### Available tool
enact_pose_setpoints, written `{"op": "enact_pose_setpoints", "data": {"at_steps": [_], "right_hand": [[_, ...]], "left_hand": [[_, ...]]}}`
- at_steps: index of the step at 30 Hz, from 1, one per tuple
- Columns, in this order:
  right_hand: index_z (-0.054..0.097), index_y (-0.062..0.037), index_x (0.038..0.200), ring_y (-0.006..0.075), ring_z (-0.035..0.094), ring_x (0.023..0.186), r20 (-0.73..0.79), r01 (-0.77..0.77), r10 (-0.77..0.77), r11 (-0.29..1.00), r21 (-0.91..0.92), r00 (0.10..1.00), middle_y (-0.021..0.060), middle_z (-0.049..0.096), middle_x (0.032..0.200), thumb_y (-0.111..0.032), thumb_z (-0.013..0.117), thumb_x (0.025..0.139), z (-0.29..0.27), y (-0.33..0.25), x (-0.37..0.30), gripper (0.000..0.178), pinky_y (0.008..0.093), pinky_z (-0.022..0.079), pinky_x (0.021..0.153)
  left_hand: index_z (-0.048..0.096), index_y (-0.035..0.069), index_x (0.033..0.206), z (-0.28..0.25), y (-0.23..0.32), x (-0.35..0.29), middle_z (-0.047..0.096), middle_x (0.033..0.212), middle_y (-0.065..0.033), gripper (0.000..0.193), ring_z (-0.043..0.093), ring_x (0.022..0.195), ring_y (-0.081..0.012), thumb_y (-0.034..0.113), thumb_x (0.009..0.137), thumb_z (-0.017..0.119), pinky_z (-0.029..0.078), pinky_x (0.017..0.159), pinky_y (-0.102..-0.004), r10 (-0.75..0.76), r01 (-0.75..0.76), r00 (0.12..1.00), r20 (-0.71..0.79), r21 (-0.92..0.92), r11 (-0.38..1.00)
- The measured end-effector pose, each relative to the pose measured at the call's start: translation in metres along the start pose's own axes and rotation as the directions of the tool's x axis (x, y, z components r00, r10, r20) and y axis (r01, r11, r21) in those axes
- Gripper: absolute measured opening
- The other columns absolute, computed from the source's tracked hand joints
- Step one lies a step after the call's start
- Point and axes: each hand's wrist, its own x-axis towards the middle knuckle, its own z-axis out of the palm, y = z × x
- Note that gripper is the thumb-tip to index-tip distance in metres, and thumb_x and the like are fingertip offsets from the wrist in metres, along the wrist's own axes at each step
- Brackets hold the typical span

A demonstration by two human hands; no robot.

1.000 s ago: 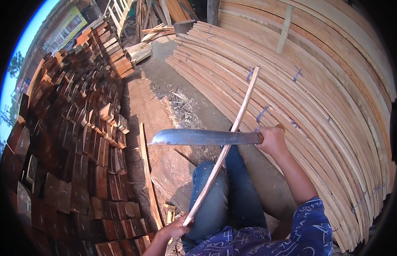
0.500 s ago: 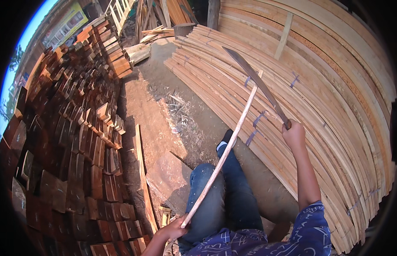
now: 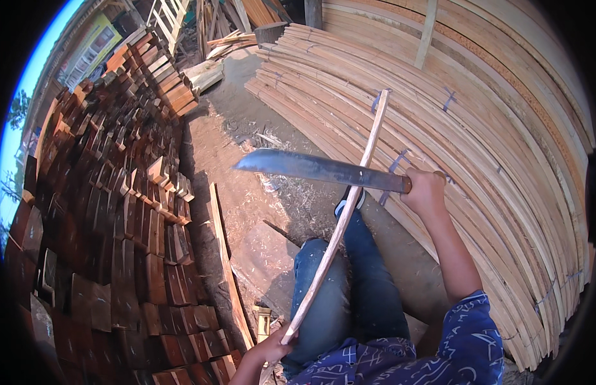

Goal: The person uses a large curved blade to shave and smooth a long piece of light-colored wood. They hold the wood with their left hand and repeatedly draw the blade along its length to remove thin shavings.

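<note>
Our right hand (image 3: 424, 192) clenches a machete (image 3: 310, 169) by its handle (image 3: 407, 185), the broad blade crossing a slim, pale wooden stick (image 3: 330, 251); our left hand (image 3: 272, 347) grasps that stick near its lower end, beside our jeans (image 3: 378, 289). We cannot tell whether steel and wood touch. For clean work, we judge, the stick wants firm bracing, and shallow strokes should run toward its far end, away from our left fingers and knees. A shoe (image 3: 360, 199) below the crossing calls for care. Bundled battens (image 3: 323, 83) crowd our right; bare ground (image 3: 211, 144) past the blade's tip gives us room before stacked wooden blocks (image 3: 99, 224) at left.
</note>
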Motion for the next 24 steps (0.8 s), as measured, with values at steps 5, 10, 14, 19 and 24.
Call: {"op": "enact_pose_setpoints", "data": {"at_steps": [5, 10, 14, 19, 24], "right_hand": [[0.063, 0.0022, 0.074, 0.0388, 0.059, 0.059, -0.03, -0.401, 0.408, 0.907, 0.127, 0.913, 0.0216, 0.059, 0.063, -0.017, 0.067, 0.078, -0.022, 0.057, 0.026, 0.02, 0.0449, 0.046, 0.057], [0.06, 0.0025, 0.068, 0.0382, 0.055, 0.055, 0.111, -0.394, 0.379, 0.898, 0.198, 0.919, 0.0199, 0.056, 0.058, -0.015, 0.066, 0.079, -0.031, 0.026, -0.021, 0.022, 0.0437, 0.043, 0.055], [0.057, -0.0027, 0.066, 0.0374, 0.06, 0.059, 0.168, -0.028, -0.003, 0.983, 0.183, 0.986, 0.017, 0.058, 0.06, -0.008, 0.069, 0.06, -0.019, -0.007, -0.046, 0.014, 0.0428, 0.045, 0.055], [0.06, -0.0043, 0.068, 0.0375, 0.061, 0.061, -0.02, 0.182, -0.181, 0.976, 0.123, 0.983, 0.0157, 0.06, 0.062, -0.01, 0.069, 0.059, -0.012, -0.013, -0.018, 0.015, 0.0428, 0.047, 0.057], [0.06, -0.0019, 0.068, 0.0348, 0.057, 0.053, -0.172, -0.29, 0.282, 0.957, -0.024, 0.944, 0.0162, 0.058, 0.059, -0.015, 0.07, 0.076, -0.013, 0.06, 0.001, 0.019, 0.0423, 0.044, 0.054]], "left_hand": [[0.047, 0.004, 0.117, -0.002, -0.004, 0.008, 0.054, 0.098, -0.0127, 0.049, 0.054, 0.095, -0.0277, 0.004, 0.071, 0.064, 0.045, 0.087, -0.0367, 0.095, -0.084, 0.994, -0.056, 0.174, 0.981], [0.049, 0.006, 0.108, -0.009, 0.001, 0.018, 0.051, 0.092, -0.011, 0.041, 0.054, 0.088, -0.0251, 0.004, 0.07, 0.064, 0.046, 0.08, -0.0366, 0.05, -0.054, 0.998, 0.025, 0.178, 0.983], [0.048, 0.007, 0.105, -0.009, -0.004, 0.021, 0.048, 0.086, -0.007, 0.037, 0.051, 0.081, -0.0222, 0.003, 0.07, 0.063, 0.045, 0.074, -0.0345, 0.111, -0.116, 0.993, 0.043, 0.141, 0.983], [0.049, 0.007, 0.108, -0.005, 0.001, 0.008, 0.048, 0.086, -0.0049, 0.038, 0.051, 0.079, -0.0191, 0.0, 0.072, 0.061, 0.045, 0.073, -0.0328, 0.035, -0.035, 0.999, 0.009, 0.033, 0.999], [0.048, 0.007, 0.113, -0.006, 0.002, 0.003, 0.054, 0.086, -0.0076, 0.041, 0.055, 0.081, -0.0217, 0.001, 0.074, 0.062, 0.047, 0.075, -0.0352, 0.048, -0.041, 0.997, -0.054, 0.115, 0.992]]}}
